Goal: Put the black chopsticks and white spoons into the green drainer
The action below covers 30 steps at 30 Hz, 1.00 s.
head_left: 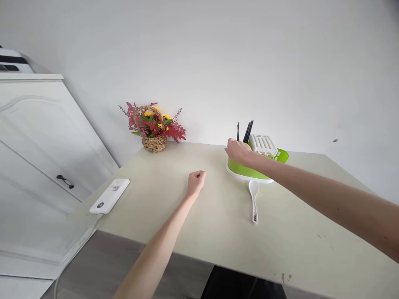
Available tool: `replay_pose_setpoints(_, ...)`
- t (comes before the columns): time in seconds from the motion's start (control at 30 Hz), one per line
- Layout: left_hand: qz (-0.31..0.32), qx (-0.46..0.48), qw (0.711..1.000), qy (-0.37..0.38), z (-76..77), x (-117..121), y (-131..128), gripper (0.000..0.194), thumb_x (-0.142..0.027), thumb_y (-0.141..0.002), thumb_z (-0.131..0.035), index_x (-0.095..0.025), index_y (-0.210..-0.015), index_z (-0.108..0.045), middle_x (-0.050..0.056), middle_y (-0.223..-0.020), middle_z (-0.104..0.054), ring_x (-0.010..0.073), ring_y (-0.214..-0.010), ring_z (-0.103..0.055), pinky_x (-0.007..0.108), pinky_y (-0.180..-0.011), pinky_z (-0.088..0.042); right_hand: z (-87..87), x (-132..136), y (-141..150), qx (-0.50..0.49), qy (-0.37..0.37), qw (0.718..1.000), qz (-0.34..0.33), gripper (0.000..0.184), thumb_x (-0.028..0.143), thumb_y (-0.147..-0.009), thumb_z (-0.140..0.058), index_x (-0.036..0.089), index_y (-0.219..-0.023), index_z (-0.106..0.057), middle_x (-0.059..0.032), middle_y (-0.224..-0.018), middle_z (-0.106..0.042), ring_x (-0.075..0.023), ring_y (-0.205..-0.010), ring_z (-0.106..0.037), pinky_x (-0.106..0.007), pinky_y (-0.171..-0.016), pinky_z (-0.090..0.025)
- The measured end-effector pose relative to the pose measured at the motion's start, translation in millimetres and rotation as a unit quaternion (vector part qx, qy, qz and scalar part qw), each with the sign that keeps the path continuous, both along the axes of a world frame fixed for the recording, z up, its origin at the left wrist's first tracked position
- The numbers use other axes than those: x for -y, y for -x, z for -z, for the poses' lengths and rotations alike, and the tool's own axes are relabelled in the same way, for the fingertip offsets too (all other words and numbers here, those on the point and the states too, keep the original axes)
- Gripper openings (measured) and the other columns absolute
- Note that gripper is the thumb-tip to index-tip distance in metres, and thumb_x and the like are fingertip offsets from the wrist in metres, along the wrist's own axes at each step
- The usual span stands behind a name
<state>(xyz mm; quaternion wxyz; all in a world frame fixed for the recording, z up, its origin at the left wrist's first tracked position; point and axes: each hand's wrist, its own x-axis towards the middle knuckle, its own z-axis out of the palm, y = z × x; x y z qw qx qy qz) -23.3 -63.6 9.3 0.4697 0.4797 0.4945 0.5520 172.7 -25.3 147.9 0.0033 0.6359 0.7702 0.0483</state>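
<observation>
Between the wicker flower basket (155, 144) and the green utensil holder (246, 170), an open stretch of tabletop (204, 155) left a lane back to the wall (249, 74), with the left hand (196, 181) at its near end. The right forearm (296, 177) barred the holder's front right, black chopsticks (248, 132) stood up behind the right hand (238, 151), and a white spoon (254, 190) lay just in front

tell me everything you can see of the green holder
The holder looks like plastic: a bright green body on a white base, with a white slotted rack on top. It stands upright towards the back of the table. Black sticks rise at its left part. The right hand and arm hide some of it; whether the fingers touch it is unclear.
</observation>
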Motion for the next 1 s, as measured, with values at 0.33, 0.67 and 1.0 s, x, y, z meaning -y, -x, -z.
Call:
replay_pose_setpoints(0.33, 0.022, 0.004, 1.000, -0.018, -2.4, -3, 0, 0.050, -0.035, -0.076, -0.066, -0.025, -0.063, -0.019, -0.006, -0.062, -0.012, 0.0069, -0.053, -0.012, 0.027, -0.051, -0.007, -17.7, 44, -78, 0.097, -0.162, 0.906, -0.379, 0.042, 0.011, -0.102, -0.037, 0.011, -0.139, -0.057, -0.0239, -0.150, -0.050, -0.0338, -0.136, -0.049, -0.053, -0.109, -0.041)
replay_pose_setpoints(0.67, 0.055, -0.021, 0.997, -0.051, -10.3, 6, -3, 0.049, -0.035, -0.077, -0.066, -0.024, -0.062, -0.020, -0.006, -0.064, -0.012, 0.0078, -0.054, -0.012, 0.028, -0.053, -0.008, 81.7, 85, -156, 0.099, -0.029, 0.895, -0.434, 0.078, -0.007, -0.086, -0.047, 0.014, -0.161, -0.042, -0.0236, -0.168, -0.036, -0.0340, -0.157, -0.036, -0.055, -0.114, -0.047)
replay_pose_setpoints(1.0, 0.076, -0.058, 0.993, -0.069, -3.7, 7, -2, 0.049, -0.037, -0.079, -0.066, -0.023, -0.064, -0.021, -0.005, -0.066, -0.014, 0.0089, -0.057, -0.014, 0.028, -0.054, -0.009, 141.8, 83, -171, 0.058, -0.116, 0.884, -0.449, 0.086, -0.012, -0.086, -0.037, 0.024, -0.164, -0.038, -0.0122, -0.167, -0.045, -0.0281, -0.157, -0.037, -0.042, -0.106, -0.055)
